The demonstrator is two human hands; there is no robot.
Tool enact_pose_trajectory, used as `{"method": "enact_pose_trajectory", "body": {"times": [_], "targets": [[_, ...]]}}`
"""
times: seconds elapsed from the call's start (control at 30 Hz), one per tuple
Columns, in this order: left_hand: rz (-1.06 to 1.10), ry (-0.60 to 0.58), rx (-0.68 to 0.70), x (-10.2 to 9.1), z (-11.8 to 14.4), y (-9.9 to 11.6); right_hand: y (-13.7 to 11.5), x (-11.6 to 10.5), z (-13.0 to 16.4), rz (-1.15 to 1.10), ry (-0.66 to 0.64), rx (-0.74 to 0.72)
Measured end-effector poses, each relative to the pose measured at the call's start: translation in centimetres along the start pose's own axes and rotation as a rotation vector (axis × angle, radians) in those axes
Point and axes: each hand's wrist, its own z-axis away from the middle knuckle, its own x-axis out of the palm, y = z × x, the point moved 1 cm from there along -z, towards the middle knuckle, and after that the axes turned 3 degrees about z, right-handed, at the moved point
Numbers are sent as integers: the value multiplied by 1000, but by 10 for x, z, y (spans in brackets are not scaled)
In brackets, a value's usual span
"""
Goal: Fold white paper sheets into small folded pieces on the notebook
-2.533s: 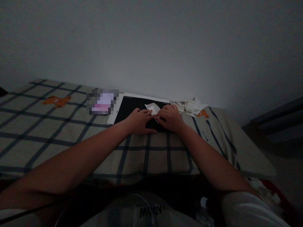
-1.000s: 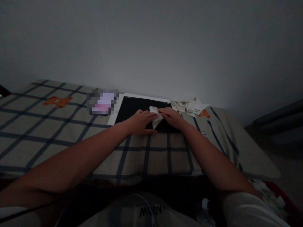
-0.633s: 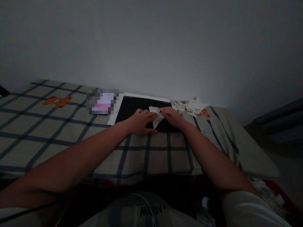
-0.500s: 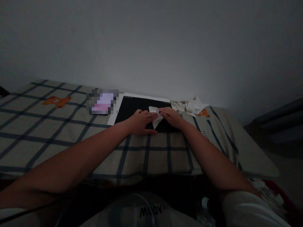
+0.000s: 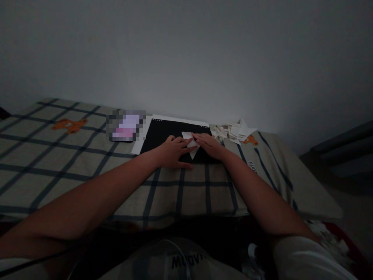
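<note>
Pressing a small folded white paper [image 5: 191, 143] flat against a black board [image 5: 163, 134], I have both hands on it at once. My left hand [image 5: 171, 151] lies palm down with its fingers spread narrow, the fingertips resting on the paper's left side. My right hand [image 5: 210, 145] comes in from the other side, fingers extended and laid over the paper's right edge; neither hand grips, both pin. The paper sits between the two hands, directly ahead of me, its pointed end aimed toward my body and its broader end toward the wall, so its long axis runs near to far. Both hands are equally close, each touching it. The board lies on a plaid blanket [image 5: 58, 155] covering the bed, near the far edge by the wall, over a white sheet [image 5: 139, 143] that shows at its left. A heap of folded paper pieces [image 5: 233, 131] sits just right of the board, beside my right hand.
</note>
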Motion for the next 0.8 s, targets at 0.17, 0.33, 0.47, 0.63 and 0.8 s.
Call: {"method": "enact_pose_trajectory", "body": {"times": [0.17, 0.33, 0.47, 0.63, 0.8], "targets": [[13, -28, 4, -5, 0, 1, -2, 2, 0, 29, -16, 23], [23, -37, 21, -7, 1, 0, -2, 2, 1, 64, -25, 14], [25, -22, 30, -7, 0, 1, -3, 0, 1, 54, -35, 18], [43, 2, 31, -7, 1, 2, -4, 0, 1, 50, -34, 6], [44, -27, 27, -6, 2, 1, -6, 2, 1, 95, -49, 15]]}}
